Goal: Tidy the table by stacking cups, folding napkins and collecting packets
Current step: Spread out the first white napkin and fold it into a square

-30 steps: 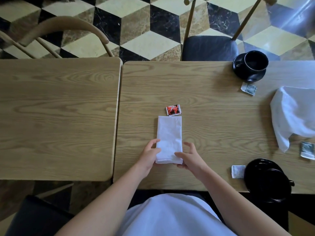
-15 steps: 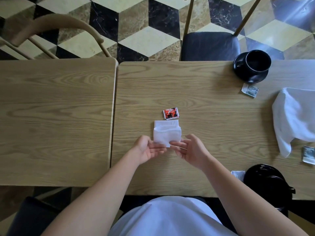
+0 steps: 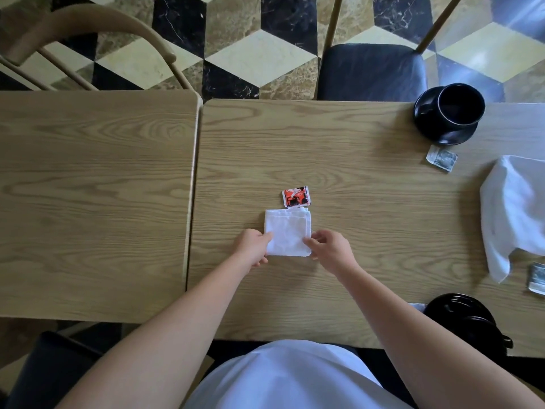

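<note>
- We are seeing both forearms reaching forward over the near table (image 3: 368, 187) edge, hands flanking the folded napkin (image 3: 286, 233).
- Left hand (image 3: 254, 246) is lying at the napkin's left edge, fingers pinching that edge; the grip is closing on the cloth.
- Right hand (image 3: 330, 250) is sitting at the napkin's near right corner, fingertips curled onto it and pinching it.
- The napkin is lying flat, mid-table, folded to a near-square; layered edges are showing along its far side, no clear long axis.
- It is looking white, smooth, lightly creased.
- A red packet (image 3: 295, 196) is lying just beyond its far edge, nearly touching.
</note>
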